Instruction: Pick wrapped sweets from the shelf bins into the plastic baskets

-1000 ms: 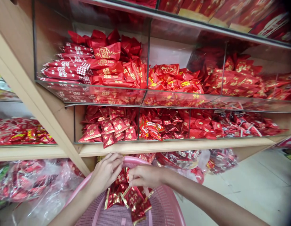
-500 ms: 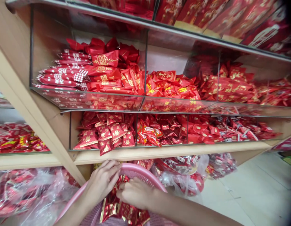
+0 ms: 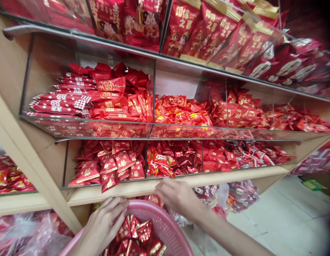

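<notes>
A round pink plastic basket [image 3: 170, 222] stands at the bottom of the view, with shiny red and gold wrapped packets [image 3: 135, 234] inside. My left hand [image 3: 107, 217] is closed over the basket's far left rim, fingers bent. My right hand [image 3: 177, 195] is raised above the far right rim, close to the front edge of the wooden shelf. Its fingers curl downward together, and their tips are partly hidden, so I cannot make out what is in them. Just above the shelf edge lie small red pillow packets [image 3: 110, 165] with gold characters.
Clear-fronted shelf bins [image 3: 114, 126] hold red and gold packets in rows. Larger red bags [image 3: 181, 28] stand on the top shelf. Plastic bags of packets [image 3: 242, 195] sit under the shelf at right, others [image 3: 28, 231] at lower left. Pale floor tiles [image 3: 284, 213] show at right.
My right hand has come up out of the packets in the basket to the shelf edge. My left hand stays at the rim. The view has tilted up, showing more of the top shelf.
</notes>
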A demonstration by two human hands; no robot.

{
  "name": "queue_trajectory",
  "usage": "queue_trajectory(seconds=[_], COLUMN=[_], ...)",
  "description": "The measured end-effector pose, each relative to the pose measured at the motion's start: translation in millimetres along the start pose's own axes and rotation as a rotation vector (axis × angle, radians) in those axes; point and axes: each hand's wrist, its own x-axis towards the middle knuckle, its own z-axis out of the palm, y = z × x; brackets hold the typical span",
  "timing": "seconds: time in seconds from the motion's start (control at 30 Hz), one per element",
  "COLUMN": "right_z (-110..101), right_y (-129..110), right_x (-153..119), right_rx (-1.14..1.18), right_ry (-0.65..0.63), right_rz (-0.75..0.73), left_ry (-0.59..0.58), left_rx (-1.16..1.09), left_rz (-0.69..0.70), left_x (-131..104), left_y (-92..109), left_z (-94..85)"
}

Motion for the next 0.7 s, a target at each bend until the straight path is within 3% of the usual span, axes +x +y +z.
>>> queue_trajectory(seconds=[0.13, 0.2, 0.3, 0.43, 0.57, 0.7], right_z=[-20.0, -22.3, -21.5, -24.3, -33.9, -42.4], right_y=[39.8, 51.0, 57.3, 58.7, 66.3, 75.6], right_x=[2.8, 3.7, 5.0, 6.7, 5.1, -0.4], right_rx=[-0.207, -0.301, -0.359, -0.343, -0.302, -0.076], right_ry=[0.068, 0.034, -0.016, 0.029, 0.158, 0.398], right_rz=[0.435, 0.547, 0.56, 0.53, 0.521, 0.533], left_ry=[0.006, 0.007, 0.013, 0.04, 0.047, 0.038], left_rx=[0.005, 0.006, 0.008, -0.008, -0.015, -0.02], left_rz=[-0.001, 0.0, 0.01, 0.013, -0.001, -0.006], left_x=[-0.3, -0.4, -0.2, 0.7, 0.9, 0.3], left_y=[0.1, -0.4, -0.8, -0.1, 1.2, 2.2], left_z=[-0.1, 0.0, -0.3, -0.8, -0.8, -1.4])
